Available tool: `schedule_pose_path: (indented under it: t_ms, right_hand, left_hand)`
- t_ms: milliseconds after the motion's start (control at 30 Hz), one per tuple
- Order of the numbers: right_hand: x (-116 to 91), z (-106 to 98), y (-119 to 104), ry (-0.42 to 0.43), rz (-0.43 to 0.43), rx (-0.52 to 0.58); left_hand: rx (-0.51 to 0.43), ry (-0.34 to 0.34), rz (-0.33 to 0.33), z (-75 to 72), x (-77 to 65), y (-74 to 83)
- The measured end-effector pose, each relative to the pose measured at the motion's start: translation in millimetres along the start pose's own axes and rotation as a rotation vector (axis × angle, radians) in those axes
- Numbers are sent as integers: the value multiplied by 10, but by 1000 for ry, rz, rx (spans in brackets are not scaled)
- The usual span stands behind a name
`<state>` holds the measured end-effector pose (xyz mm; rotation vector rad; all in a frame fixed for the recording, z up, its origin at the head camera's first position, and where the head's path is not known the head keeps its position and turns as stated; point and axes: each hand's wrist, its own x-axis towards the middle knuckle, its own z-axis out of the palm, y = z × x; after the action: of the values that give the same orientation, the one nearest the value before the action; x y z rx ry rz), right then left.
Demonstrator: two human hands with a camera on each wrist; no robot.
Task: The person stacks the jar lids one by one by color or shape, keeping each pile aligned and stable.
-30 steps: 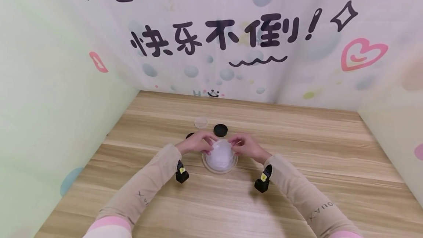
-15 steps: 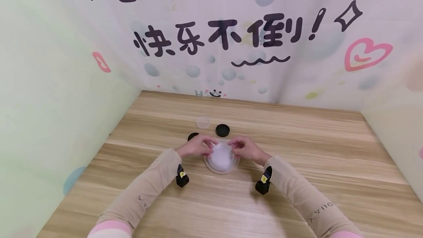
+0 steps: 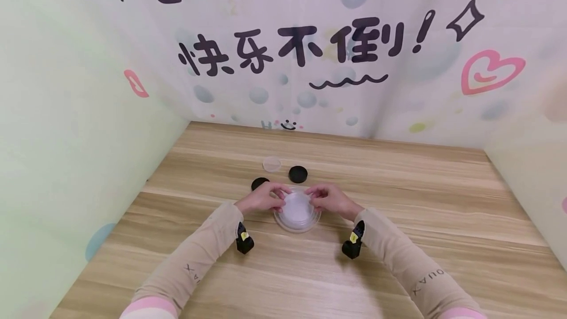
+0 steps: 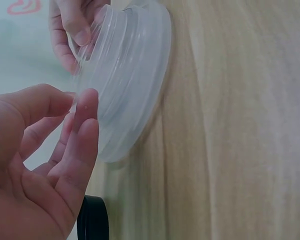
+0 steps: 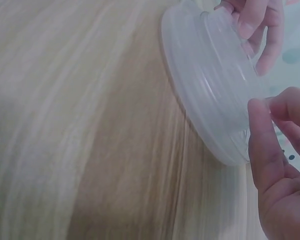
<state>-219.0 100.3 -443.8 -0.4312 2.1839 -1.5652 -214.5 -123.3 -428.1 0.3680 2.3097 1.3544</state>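
A stack of round clear plastic lids sits in the middle of the table, broad at the bottom and narrower on top. From the left, my left hand pinches the thin rim of the topmost clear lid between thumb and fingers. Opposite it, my right hand pinches the same rim. The left wrist view shows the layered stack side-on, the left thumb right at its top edge. In the right wrist view the stack lies broad side down on the wood, fingertips at its upper rim.
Behind the hands are two round black lids, one at the centre and one at the left, close to the left hand. A thin clear disc lies farther back. A printed cloth wall borders the wooden table.
Both hands have come down slightly over the stack, keeping their pinch on the top lid. More of the left black lid shows now. The head view has shifted a little.
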Motion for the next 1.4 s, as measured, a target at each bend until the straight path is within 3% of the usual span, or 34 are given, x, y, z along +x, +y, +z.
schedule_pose_path:
  t_ms: [267, 700, 1000, 1400]
  right_hand:
    - [-9, 4, -20, -7, 5, 9]
    - [-14, -9, -7, -9, 30, 14]
    - [-23, -74, -69, 32, 57, -16]
    - [219, -182, -403, 57, -29, -54]
  left_hand:
    - [-10, 14, 2, -2, -9, -48]
    - [-43, 10, 70, -45, -53, -125]
    - [-127, 149, 65, -141, -96, -99]
    - [-140, 295, 95, -393, -62, -26]
